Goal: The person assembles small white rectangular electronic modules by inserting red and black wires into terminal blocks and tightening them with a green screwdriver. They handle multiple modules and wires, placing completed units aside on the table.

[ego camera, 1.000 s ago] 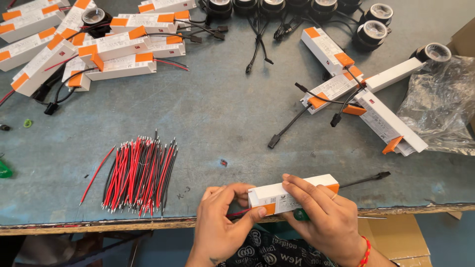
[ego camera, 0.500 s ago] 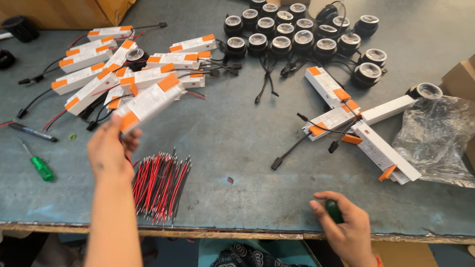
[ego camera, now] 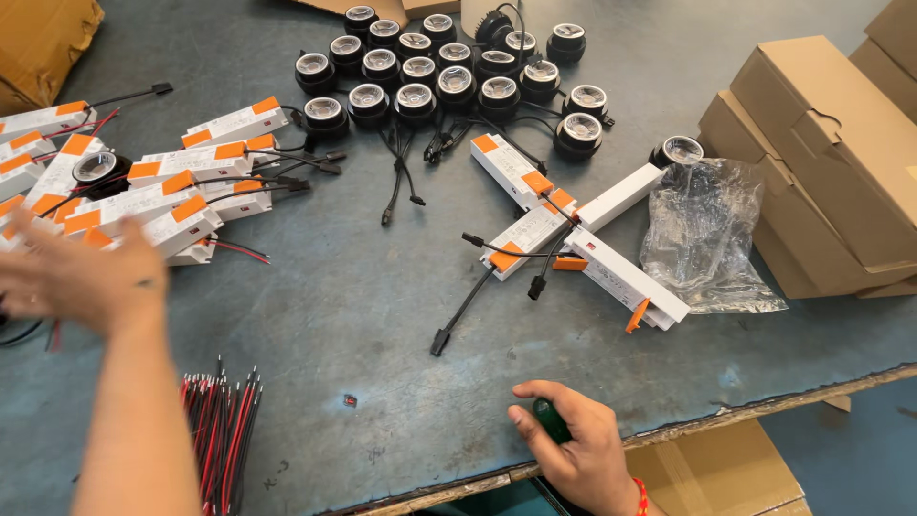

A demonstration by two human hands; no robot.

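My left hand (ego camera: 81,277) is stretched out to the left, fingers spread and blurred, empty, just in front of a pile of white driver boxes with orange ends (ego camera: 172,196). My right hand (ego camera: 573,449) rests at the table's near edge, closed around a green-handled screwdriver (ego camera: 551,421). A bundle of red and black wires (ego camera: 222,430) lies near my left forearm. A second group of white driver boxes (ego camera: 573,234) with black leads lies in the middle right.
Several black round downlights (ego camera: 449,72) cluster at the back. A crumpled clear plastic bag (ego camera: 707,234) lies at the right, beside stacked cardboard boxes (ego camera: 831,162). Another cardboard box (ego camera: 716,468) sits below the table edge.
My left hand carried the white driver box to the left pile and let it go; it is now empty. My right hand stayed at the near edge on the screwdriver.
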